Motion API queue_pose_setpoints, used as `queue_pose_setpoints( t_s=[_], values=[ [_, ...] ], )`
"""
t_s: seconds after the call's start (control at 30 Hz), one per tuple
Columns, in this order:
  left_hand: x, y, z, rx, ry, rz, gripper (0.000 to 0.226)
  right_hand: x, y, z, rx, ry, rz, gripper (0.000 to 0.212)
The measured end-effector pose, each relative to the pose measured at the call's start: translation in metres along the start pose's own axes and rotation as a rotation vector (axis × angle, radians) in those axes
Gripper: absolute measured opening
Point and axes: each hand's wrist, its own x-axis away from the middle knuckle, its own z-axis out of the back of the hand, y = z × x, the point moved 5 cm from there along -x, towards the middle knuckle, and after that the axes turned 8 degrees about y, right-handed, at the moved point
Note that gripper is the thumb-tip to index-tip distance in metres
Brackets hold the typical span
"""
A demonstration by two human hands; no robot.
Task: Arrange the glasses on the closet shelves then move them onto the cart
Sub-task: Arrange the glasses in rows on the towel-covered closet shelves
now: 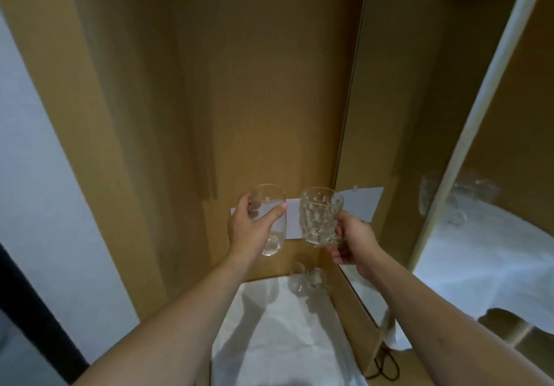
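Note:
My left hand [250,225] grips a smooth clear tumbler [274,229] around its side, held up inside the wooden closet. Beside it, my right hand [352,243] holds a faceted glass mug [319,216] by its handle. The two glasses hang close together, a small gap between them. Below them two more clear glasses [305,276] stand at the back of a shelf covered in white cloth [278,331].
The closet's brown back panel [254,101] carries a white paper strip [356,202]. A mirrored door [434,145] on the right reflects glasses and white cloth. A black cable [386,366] lies at the lower right. A pale wall stands on the left.

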Motion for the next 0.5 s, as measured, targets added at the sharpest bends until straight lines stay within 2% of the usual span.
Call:
queue_pose_setpoints(
  t_s=[0.17, 0.23, 0.33, 0.5],
  values=[
    [0.039, 0.02, -0.009, -0.003, -0.011, -0.012, 0.082, 0.025, 0.005, 0.032, -0.041, -0.02, 0.027, 0.032],
    [0.053, 0.025, -0.014, -0.005, -0.016, -0.021, 0.079, 0.033, 0.007, 0.046, -0.039, -0.021, 0.033, 0.032],
    [0.077, 0.035, -0.023, -0.026, -0.014, -0.019, 0.087, 0.046, 0.009, 0.068, -0.04, -0.044, 0.031, 0.032],
    [0.129, 0.057, -0.049, -0.048, -0.01, -0.03, 0.074, 0.071, 0.017, 0.129, -0.087, -0.099, -0.003, 0.034]
  ],
)
